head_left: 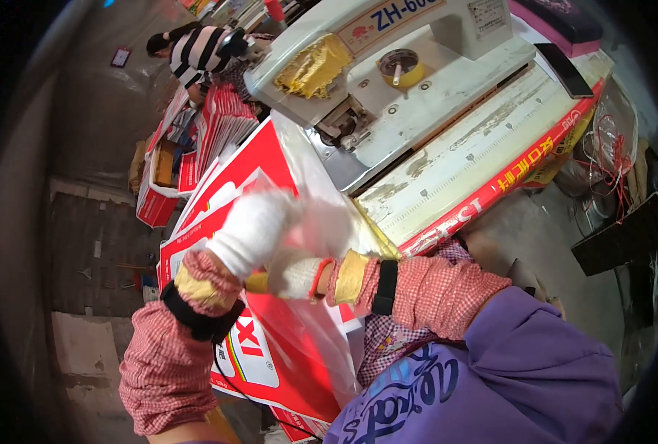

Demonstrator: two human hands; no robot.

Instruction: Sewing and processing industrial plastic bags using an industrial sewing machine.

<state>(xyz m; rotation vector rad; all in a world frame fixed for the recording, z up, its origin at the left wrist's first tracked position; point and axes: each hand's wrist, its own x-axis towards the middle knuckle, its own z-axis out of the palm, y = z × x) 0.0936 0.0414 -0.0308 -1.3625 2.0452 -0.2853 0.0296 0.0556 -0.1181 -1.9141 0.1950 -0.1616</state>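
We treat the step in hand as handling the red-and-white printed sack [288,359], which lies in front of our torso, below and left of the industrial sewing machine [388,126]. Other printed sheets of the same kind show beyond it, toward the machine's head. For good handling, we should support the sheet on both sides, draw its edges square and level the translucent film [306,159] before applying tension. Pulling from one point could skew the sheet or trap a fold. We should also keep glove fabric and forearm bands clear of the needle area [340,132].

Our left hand [249,228], in a white glove, is raised over the sack, its forearm rising from the lower edge and its wrist below the glove. Our right hand [292,277], in a white glove with an orange-red cuff, lies just beside the left; its forearm crosses from the right, nearly level, in front of our purple garment [543,355]. Both gloves are blurred, so we cannot tell how far the fingers are open, nor whether either hand has hold of the sack or film.
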